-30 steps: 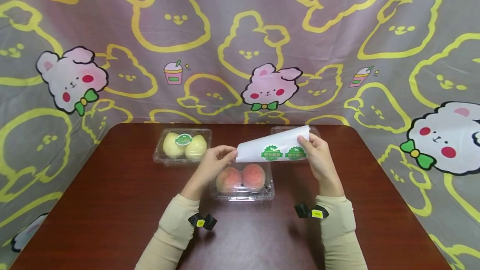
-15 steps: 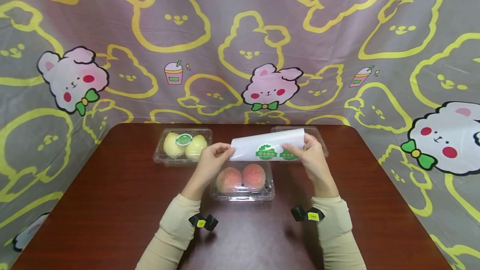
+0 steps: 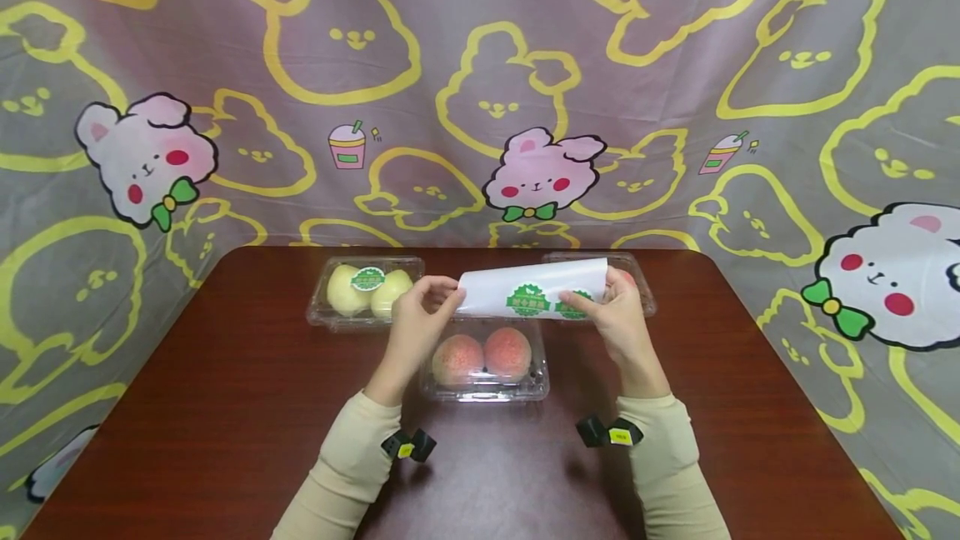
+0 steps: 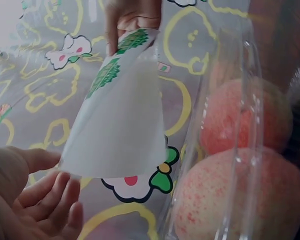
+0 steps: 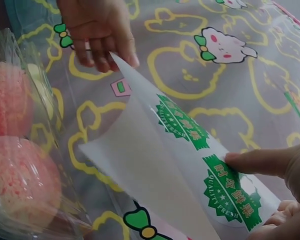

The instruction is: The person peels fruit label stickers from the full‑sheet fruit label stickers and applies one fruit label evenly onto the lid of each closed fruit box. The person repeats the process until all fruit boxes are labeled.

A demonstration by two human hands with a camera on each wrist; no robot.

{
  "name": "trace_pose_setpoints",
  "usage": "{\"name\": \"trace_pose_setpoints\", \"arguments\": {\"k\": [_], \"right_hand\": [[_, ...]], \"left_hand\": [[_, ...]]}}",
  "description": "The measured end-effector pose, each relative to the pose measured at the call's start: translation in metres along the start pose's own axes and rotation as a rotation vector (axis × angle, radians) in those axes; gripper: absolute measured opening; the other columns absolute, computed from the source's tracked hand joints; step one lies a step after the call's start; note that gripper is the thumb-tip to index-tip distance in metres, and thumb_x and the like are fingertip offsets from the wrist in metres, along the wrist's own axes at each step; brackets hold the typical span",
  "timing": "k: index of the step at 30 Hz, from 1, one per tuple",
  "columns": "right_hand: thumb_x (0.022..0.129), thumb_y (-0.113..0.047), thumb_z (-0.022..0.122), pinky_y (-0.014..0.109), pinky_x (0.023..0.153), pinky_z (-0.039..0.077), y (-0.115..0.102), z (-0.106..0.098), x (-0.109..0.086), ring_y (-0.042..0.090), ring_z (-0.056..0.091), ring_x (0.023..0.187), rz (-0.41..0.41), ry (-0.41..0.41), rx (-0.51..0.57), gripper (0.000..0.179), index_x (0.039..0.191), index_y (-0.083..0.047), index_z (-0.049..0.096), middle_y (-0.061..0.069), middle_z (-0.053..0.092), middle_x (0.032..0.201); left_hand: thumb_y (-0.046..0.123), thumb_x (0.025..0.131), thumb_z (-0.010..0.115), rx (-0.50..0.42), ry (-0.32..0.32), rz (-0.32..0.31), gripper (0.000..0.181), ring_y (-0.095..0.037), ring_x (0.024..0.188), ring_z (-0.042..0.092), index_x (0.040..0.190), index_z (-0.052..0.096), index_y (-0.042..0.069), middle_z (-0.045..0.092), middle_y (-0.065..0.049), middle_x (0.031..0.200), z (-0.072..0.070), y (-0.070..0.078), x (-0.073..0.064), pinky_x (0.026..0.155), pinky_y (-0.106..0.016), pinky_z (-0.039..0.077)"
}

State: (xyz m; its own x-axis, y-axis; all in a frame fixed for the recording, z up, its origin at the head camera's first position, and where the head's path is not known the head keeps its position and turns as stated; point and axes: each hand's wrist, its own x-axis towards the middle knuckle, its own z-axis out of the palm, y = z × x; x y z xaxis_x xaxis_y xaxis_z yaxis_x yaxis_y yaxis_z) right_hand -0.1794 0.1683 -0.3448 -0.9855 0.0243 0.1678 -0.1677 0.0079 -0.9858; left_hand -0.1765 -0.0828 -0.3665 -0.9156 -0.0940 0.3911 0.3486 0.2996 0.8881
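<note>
One white sheet of labels [image 3: 491,290] is held up off the table [image 3: 225,398], over the back of the clear box [image 3: 483,395] with the peaches [image 3: 508,354] in the head view. At its left end, the left hand [image 3: 420,315] pinches a corner between thumb and fingers; at the other end, the right hand [image 3: 621,315] clamps it, thumb on the printed face at a green label [image 5: 237,195], fingers behind. It looks like thin paper: next to no weight, soft enough to bow into a curl along its length, and likely to crease if tugged or squeezed. The shiny face may feel a little slick under a fingertip. Bare margins seem the best place to take hold, a corner each side with light tension between, thumbs clear of the print so nothing lifts or smudges.
</note>
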Motion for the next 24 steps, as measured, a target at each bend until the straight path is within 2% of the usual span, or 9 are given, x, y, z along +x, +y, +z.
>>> {"name": "trace_pose_setpoints", "arguments": {"k": [4, 6, 10, 12, 16, 24], "right_hand": [[0.081, 0.011, 0.066, 0.016, 0.064, 0.056, 0.001, 0.008, 0.000, -0.005, 0.066, 0.073, 0.024, 0.051, 0.009, 0.034, 0.112, 0.007, 0.052, -0.020, 0.068, 0.076], [0.082, 0.010, 0.066, 0.015, 0.065, 0.056, 0.002, 0.012, -0.001, -0.005, 0.065, 0.073, 0.029, 0.066, 0.012, 0.034, 0.112, 0.006, 0.052, -0.022, 0.068, 0.075], [0.082, 0.011, 0.066, 0.014, 0.067, 0.055, 0.003, 0.019, -0.001, -0.006, 0.064, 0.073, 0.017, 0.094, 0.030, 0.034, 0.112, 0.007, 0.051, -0.022, 0.067, 0.075], [0.082, 0.012, 0.065, 0.014, 0.068, 0.055, 0.003, 0.022, -0.002, -0.006, 0.064, 0.074, 0.010, 0.104, 0.046, 0.034, 0.112, 0.006, 0.051, -0.022, 0.067, 0.075], [0.081, 0.014, 0.065, 0.014, 0.068, 0.055, 0.005, 0.026, -0.003, -0.006, 0.064, 0.074, 0.003, 0.122, 0.077, 0.034, 0.110, 0.004, 0.051, -0.021, 0.067, 0.075], [0.081, 0.014, 0.065, 0.015, 0.069, 0.056, 0.007, 0.031, -0.006, -0.004, 0.065, 0.076, -0.010, 0.122, 0.121, 0.032, 0.108, 0.001, 0.052, -0.019, 0.068, 0.076]], "left_hand": [[0.008, 0.084, 0.072, 0.136, 0.087, 0.168, 0.015, -0.015, 0.072, 0.060, 0.095, 0.068, 0.000, 0.066, -0.015, 0.084, 0.001, 0.002, -0.003, 0.065, -0.022, 0.052], [0.008, 0.084, 0.073, 0.214, 0.115, 0.239, 0.014, -0.020, 0.077, 0.062, 0.094, 0.069, 0.000, 0.066, -0.014, 0.086, 0.001, 0.003, -0.004, 0.069, -0.028, 0.053], [0.009, 0.083, 0.073, 0.337, 0.125, 0.326, 0.014, -0.027, 0.088, 0.062, 0.093, 0.071, 0.001, 0.070, -0.013, 0.092, 0.001, 0.006, -0.006, 0.081, -0.037, 0.050], [0.010, 0.083, 0.072, 0.368, 0.108, 0.337, 0.015, -0.029, 0.091, 0.061, 0.094, 0.071, 0.000, 0.071, -0.014, 0.095, 0.002, 0.008, -0.006, 0.083, -0.039, 0.049], [0.011, 0.085, 0.071, 0.405, 0.072, 0.320, 0.016, -0.029, 0.093, 0.063, 0.097, 0.071, 0.001, 0.072, -0.013, 0.098, 0.003, 0.009, -0.007, 0.086, -0.039, 0.050], [0.015, 0.087, 0.069, 0.434, 0.025, 0.296, 0.018, -0.027, 0.099, 0.067, 0.101, 0.072, 0.004, 0.073, -0.011, 0.102, 0.007, 0.011, -0.011, 0.089, -0.039, 0.053]]}}
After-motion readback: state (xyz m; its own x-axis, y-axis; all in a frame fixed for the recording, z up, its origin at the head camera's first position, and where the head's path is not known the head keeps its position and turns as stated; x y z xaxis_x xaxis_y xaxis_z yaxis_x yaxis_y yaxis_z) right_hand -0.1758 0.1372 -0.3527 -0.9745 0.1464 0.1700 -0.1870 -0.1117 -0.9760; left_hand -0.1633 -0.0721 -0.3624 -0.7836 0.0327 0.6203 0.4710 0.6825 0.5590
